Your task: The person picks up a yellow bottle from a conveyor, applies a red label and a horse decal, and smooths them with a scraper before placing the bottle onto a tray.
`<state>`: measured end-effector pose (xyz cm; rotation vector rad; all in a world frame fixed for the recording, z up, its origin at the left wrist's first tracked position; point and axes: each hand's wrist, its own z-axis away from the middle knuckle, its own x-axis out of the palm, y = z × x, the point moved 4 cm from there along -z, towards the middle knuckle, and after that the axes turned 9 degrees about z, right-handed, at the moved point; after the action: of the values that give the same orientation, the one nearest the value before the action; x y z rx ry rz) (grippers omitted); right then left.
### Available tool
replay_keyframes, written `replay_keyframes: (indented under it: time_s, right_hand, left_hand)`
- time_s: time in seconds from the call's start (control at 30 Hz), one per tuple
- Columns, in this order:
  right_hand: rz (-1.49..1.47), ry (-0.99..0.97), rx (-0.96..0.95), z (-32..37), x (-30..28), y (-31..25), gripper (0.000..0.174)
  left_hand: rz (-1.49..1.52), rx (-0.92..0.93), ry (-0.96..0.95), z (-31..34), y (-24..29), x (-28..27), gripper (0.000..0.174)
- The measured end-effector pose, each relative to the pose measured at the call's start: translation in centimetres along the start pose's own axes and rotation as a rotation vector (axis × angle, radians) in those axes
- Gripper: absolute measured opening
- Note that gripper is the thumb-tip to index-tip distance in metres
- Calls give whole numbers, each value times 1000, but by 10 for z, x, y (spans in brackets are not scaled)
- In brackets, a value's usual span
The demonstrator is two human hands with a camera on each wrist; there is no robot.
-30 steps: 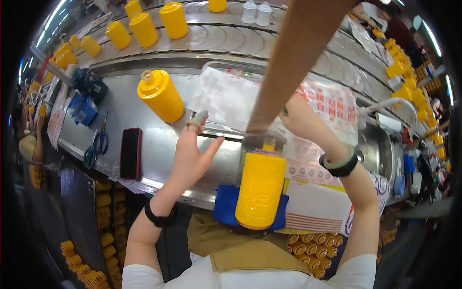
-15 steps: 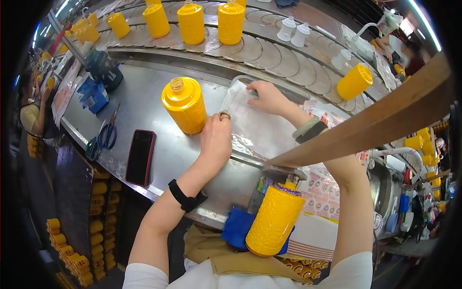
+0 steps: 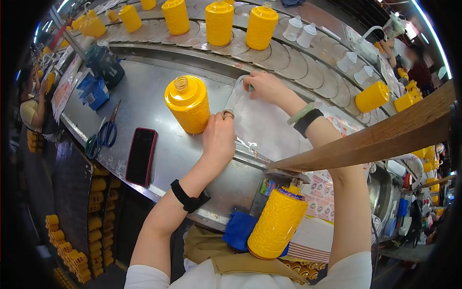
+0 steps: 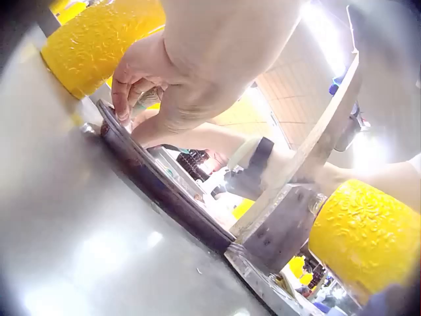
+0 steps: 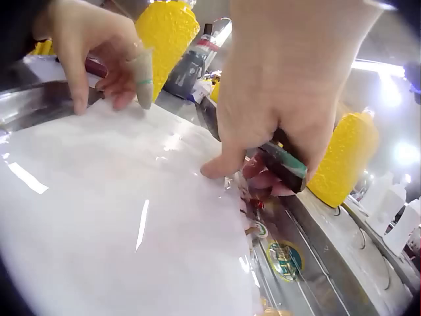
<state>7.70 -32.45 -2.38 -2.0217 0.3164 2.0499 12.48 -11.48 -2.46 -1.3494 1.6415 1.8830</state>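
Shifted slightly outward since half a second ago: right hand, curled round dark green-edged piece, at 11 o'clock on white sheet. Left hand apparently pinching sheet edge, 9 o'clock. Sheet at 3 o'clock from yellow bottle; probably steadied from two sides.

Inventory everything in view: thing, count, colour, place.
Upright bottle: one, yellow, on bench
Tilted bottle: one, yellow, bench front
Far bottles: several, yellow, on conveyor
White bottles: at least four, white, on conveyor
Sheet: count unclear, white, bench centre
Phone: one, black, bench left
Scissors: at least one, blue, left
Box: one, blue, far left
Cloth: one, blue, by tilted bottle
Wooden bar: one, brown, right
Bystanders: at least two, mixed clothing, background
Left hand: one, sheet's left edge
Right hand: one, sheet's far edge, gripping dark object
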Motion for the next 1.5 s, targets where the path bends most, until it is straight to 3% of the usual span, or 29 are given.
replay_keyframes:
  time_s: [0.07, 0.13, 0.17, 0.27, 0.33, 0.47, 0.77, 0.87, 0.97, 1.03, 1.07, 1.1, 1.2, 1.27, 1.3, 1.37, 1.4, 1.5]
  right_hand:
    - [35, 10, -15, -3, -1, -1, 28]
    - [102, 44, -62, -5, 4, 0, 25]
    - [102, 44, -63, -5, 7, 1, 25]
    - [66, 94, -85, -4, 15, 6, 23]
    - [-211, 170, 6, -2, 16, 12, 22]
    - [-205, 175, 21, -1, 18, 13, 18]
    - [99, 160, -15, -8, 18, -1, 8]
    - [215, 269, -166, 0, 6, -5, 5]
    - [74, 204, -116, 26, -40, -15, 8]
    - [-63, 37, 71, 47, -70, -21, 12]
    - [-88, 25, 93, 56, -80, -23, 13]
    - [-88, 25, 101, 64, -83, -24, 13]
    - [-295, 53, 134, 82, -96, -27, 11]
    - [-465, 231, 202, 90, -118, -21, 11]
    - [-461, 233, 205, 95, -124, -20, 11]
    - [-380, 439, 20, 106, -146, -26, 15]
    - [-452, 370, 123, 111, -159, -27, 22]
    - [-330, 390, 47, 123, -180, -28, 23]
  left_hand:
    - [-3, -4, -6, 1, -1, 0, 58]
    - [-29, 82, 69, 3, 1, -1, 37]
    - [-29, 82, 70, 3, 0, -1, 37]
    - [-22, 92, 80, 2, -1, 0, 38]
    - [14, 8, 18, 0, -5, 4, 63]
    - [9, 17, 25, 2, -3, 2, 61]
    - [60, 78, 42, 4, -9, 11, 58]
    - [25, 138, 111, 8, -3, 1, 43]
    - [148, 184, 95, 24, 14, -23, 46]
    - [229, 226, 208, 36, 21, -38, 53]
    - [244, 249, 262, 38, 18, -40, 76]
    - [247, 254, 256, 39, 18, -42, 76]
    - [210, 262, 304, 44, 18, -46, 81]
    - [279, 243, 296, 46, 17, -45, 81]
    - [345, 217, 289, 46, 17, -44, 82]
    - [352, 229, 276, 47, 12, -41, 81]
    - [358, 233, 263, 47, 8, -39, 81]
    - [308, 259, 198, 46, 2, -34, 81]
